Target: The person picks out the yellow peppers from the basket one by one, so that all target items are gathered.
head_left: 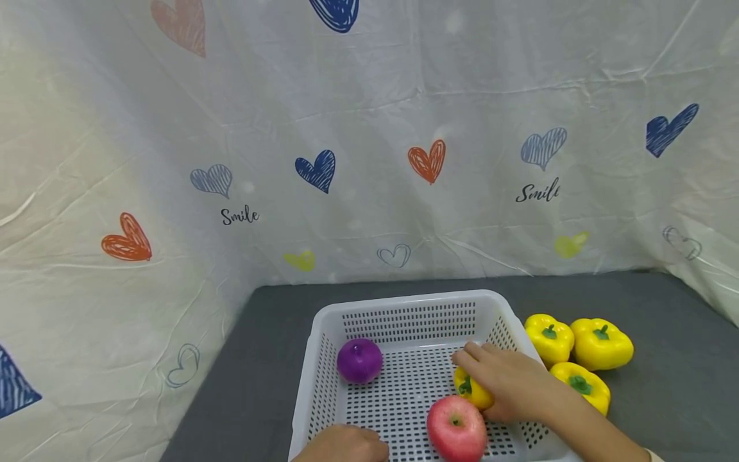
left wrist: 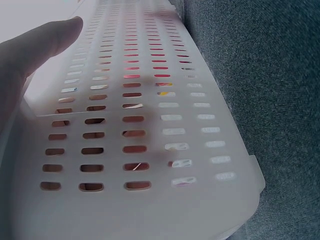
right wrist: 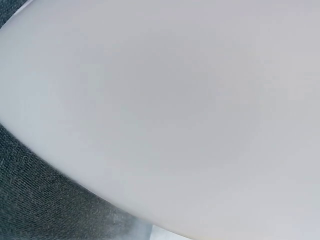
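Note:
A white perforated plastic basket [head_left: 404, 299] stands on the dark table. Inside it, my right hand [head_left: 510, 382] holds a yellow bell pepper [head_left: 470, 391] from above, fingers over its far side. Right beside that pepper lies a pink-red apple [head_left: 456, 428], nearer to me. A purple onion-like vegetable [head_left: 360, 361] sits toward the basket's back left. My left hand [head_left: 345, 444] is at the basket's near left, partly cut off by the frame. In the left wrist view its thumb [left wrist: 47, 42] extends, touching nothing visible; its other fingers show only partly through the slots.
Outside the basket's right wall, three yellow bell peppers [head_left: 602, 344] sit close together on the dark table [head_left: 231, 398]. A pale curtain [head_left: 369, 218] printed with hearts hangs behind and to the left. The right wrist view is mostly filled by a blurred white surface.

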